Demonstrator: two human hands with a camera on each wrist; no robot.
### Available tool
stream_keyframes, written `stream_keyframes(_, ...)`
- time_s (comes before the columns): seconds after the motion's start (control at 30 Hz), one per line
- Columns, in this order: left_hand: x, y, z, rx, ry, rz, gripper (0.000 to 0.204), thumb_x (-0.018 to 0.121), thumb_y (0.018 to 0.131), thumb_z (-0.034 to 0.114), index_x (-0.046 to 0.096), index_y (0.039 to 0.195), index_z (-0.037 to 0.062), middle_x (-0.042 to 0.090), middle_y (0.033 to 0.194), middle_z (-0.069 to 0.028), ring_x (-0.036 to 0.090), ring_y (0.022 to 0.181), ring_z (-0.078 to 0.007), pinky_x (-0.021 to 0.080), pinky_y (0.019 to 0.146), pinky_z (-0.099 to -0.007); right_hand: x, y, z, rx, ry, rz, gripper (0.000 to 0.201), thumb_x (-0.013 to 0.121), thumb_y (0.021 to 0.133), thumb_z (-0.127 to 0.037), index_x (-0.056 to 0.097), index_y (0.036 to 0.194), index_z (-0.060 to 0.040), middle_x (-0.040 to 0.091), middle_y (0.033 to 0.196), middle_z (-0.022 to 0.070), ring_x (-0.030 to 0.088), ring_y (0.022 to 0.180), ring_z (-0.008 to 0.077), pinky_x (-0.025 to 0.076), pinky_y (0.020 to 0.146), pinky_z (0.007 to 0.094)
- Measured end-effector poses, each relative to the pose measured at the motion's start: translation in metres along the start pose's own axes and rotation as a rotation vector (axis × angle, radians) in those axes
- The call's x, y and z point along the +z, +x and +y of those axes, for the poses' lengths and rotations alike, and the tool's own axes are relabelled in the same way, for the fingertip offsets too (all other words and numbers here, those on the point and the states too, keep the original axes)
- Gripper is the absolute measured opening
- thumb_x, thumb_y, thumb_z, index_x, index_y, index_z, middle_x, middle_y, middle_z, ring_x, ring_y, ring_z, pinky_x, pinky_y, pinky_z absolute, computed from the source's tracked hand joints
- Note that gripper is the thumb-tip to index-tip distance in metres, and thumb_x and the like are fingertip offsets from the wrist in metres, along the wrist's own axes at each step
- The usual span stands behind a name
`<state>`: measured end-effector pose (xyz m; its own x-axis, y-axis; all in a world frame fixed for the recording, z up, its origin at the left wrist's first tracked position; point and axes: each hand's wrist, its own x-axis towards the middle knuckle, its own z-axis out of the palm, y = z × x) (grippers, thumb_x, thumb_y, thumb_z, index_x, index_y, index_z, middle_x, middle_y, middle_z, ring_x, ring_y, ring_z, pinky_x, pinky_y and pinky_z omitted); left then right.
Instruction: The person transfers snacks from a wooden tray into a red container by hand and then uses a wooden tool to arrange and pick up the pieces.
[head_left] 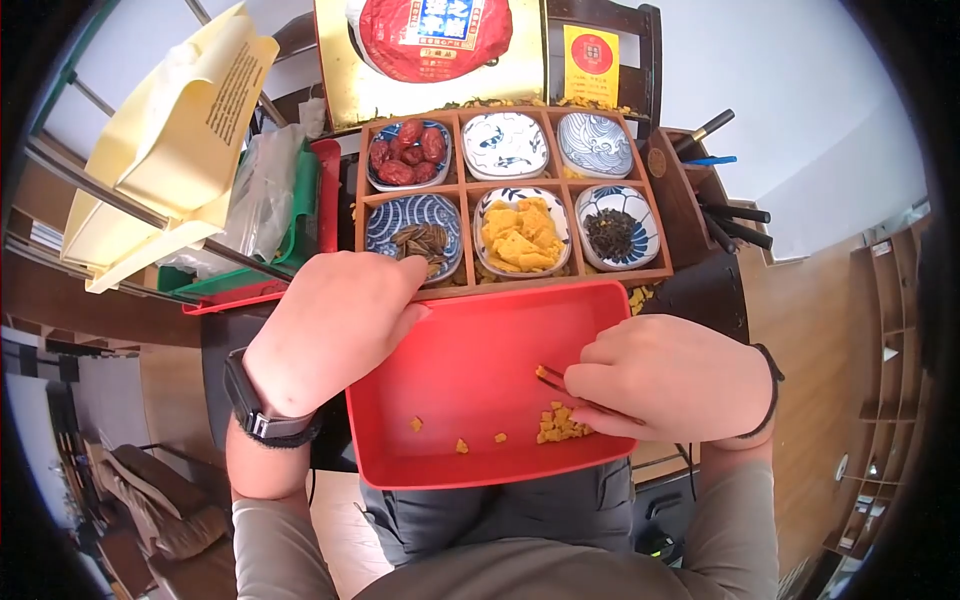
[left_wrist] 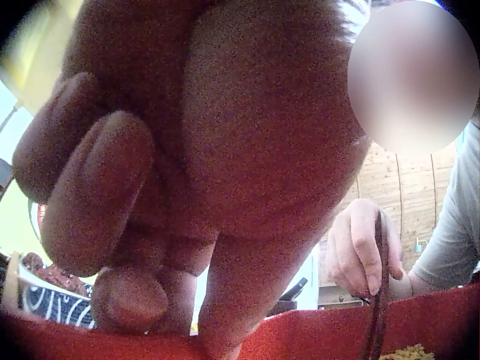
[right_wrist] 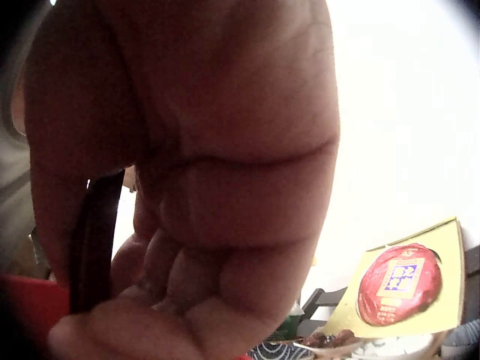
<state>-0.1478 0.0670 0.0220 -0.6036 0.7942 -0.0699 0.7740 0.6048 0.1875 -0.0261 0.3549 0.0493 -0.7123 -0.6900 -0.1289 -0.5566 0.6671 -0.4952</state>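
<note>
My left hand (head_left: 335,315) grips the far left rim of a red plastic tray (head_left: 470,360), its thumb over the edge. On the right, my right hand (head_left: 675,380) holds dark tweezers (head_left: 552,382) over the tray; their prongs pinch a small yellow piece (head_left: 541,371). Below that hand lies a heap of small yellow pieces (head_left: 558,425), and a few single ones are spread along the tray's near side. The left wrist view shows the tweezers (left_wrist: 380,292) upright between the right fingers and thumb.
Behind the tray stands a wooden compartment box (head_left: 463,215) with small dishes: red dates (head_left: 408,155), brown dried pieces (head_left: 425,242), yellow chunks (head_left: 522,235), dark tea leaves (head_left: 615,236). A wooden pen holder (head_left: 690,185) is at right, a green basket (head_left: 300,205) at left.
</note>
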Motion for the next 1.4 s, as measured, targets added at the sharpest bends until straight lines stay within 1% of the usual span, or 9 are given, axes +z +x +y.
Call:
stream_keyframes(0.17,0.001,0.000,0.000,-0.005,-0.013,0.002,0.023,0.079,0.093,0.020,0.062,0.095,0.0044,0.071,0.082,-0.0164,0.071,0.086,-0.0433,0.056,0.074,-0.0539,0.003,0.002,0.002,-0.001,-0.007,0.000,0.026,0.080,0.095,-0.022,0.062,0.088,-0.0045,0.064,0.080,0.0129,0.068,0.079,0.0363,0.055,0.068,0.0481)
stream_keyframes(0.27,-0.001,0.000,0.001,-0.006,-0.011,-0.001,0.023,0.079,0.093,0.020,0.063,0.095,0.0045,0.070,0.082,-0.0173,0.071,0.085,-0.0438,0.055,0.073,-0.0545,-0.003,0.005,-0.001,0.003,-0.022,-0.077,0.018,0.074,0.095,-0.018,0.063,0.096,-0.0026,0.071,0.085,0.0165,0.074,0.088,0.0388,0.060,0.077,0.0495)
stream_keyframes(0.47,-0.001,-0.001,0.001,-0.007,-0.012,-0.002,0.023,0.079,0.092,0.021,0.063,0.094,0.0046,0.070,0.081,-0.0185,0.071,0.086,-0.0445,0.055,0.073,-0.0550,-0.005,0.006,-0.001,0.004,-0.010,-0.100,0.018,0.075,0.095,-0.017,0.064,0.098,-0.0032,0.071,0.088,0.0166,0.073,0.090,0.0385,0.060,0.078,0.0487)
stream_keyframes(0.57,0.000,-0.001,0.001,0.005,0.000,0.017,0.023,0.079,0.092,0.021,0.063,0.095,0.0046,0.070,0.082,-0.0183,0.071,0.086,-0.0444,0.055,0.073,-0.0549,0.004,0.005,0.005,-0.017,0.009,0.000,0.019,0.079,0.095,-0.019,0.066,0.092,-0.0052,0.066,0.086,0.0116,0.069,0.084,0.0343,0.057,0.072,0.0459)
stream_keyframes(0.77,0.001,-0.001,0.000,-0.011,-0.013,-0.003,0.023,0.078,0.092,0.022,0.064,0.095,0.0044,0.071,0.083,-0.0178,0.071,0.087,-0.0441,0.055,0.074,-0.0544,0.003,0.004,0.009,-0.026,0.013,-0.010,0.014,0.080,0.095,-0.017,0.071,0.096,-0.0062,0.066,0.087,0.0102,0.068,0.085,0.0331,0.057,0.073,0.0455)
stream_keyframes(0.87,0.000,0.000,0.001,-0.012,0.006,-0.007,0.023,0.079,0.092,0.022,0.064,0.095,0.0044,0.072,0.084,-0.0175,0.072,0.087,-0.0438,0.055,0.074,-0.0542,-0.001,0.005,0.010,-0.004,-0.001,-0.099,0.015,0.075,0.094,-0.018,0.068,0.095,-0.0046,0.069,0.091,0.0133,0.072,0.094,0.0364,0.060,0.082,0.0470)
stream_keyframes(1.07,0.001,-0.001,0.000,0.005,-0.005,0.010,0.024,0.079,0.093,0.022,0.063,0.096,0.0044,0.071,0.083,-0.0177,0.071,0.086,-0.0439,0.055,0.073,-0.0542,-0.001,0.006,0.014,-0.007,0.027,-0.073,0.014,0.074,0.094,-0.016,0.068,0.095,-0.0037,0.071,0.093,0.0149,0.073,0.097,0.0365,0.061,0.082,0.0475)
stream_keyframes(1.17,0.001,-0.002,0.000,0.010,-0.010,0.019,0.024,0.079,0.093,0.021,0.062,0.096,0.0045,0.070,0.082,-0.0179,0.071,0.086,-0.0443,0.055,0.073,-0.0545,0.004,0.004,0.020,-0.016,0.052,-0.045,0.018,0.080,0.094,-0.017,0.072,0.102,-0.0035,0.072,0.092,0.0135,0.071,0.088,0.0364,0.058,0.076,0.0459)
stream_keyframes(1.4,0.002,-0.002,0.000,0.004,-0.025,0.022,0.023,0.078,0.093,0.021,0.062,0.094,0.0047,0.070,0.082,-0.0185,0.070,0.086,-0.0450,0.054,0.073,-0.0550,0.000,0.007,0.017,0.017,0.083,-0.073,0.016,0.074,0.093,-0.015,0.067,0.097,-0.0018,0.072,0.088,0.0180,0.073,0.090,0.0408,0.059,0.079,0.0500)
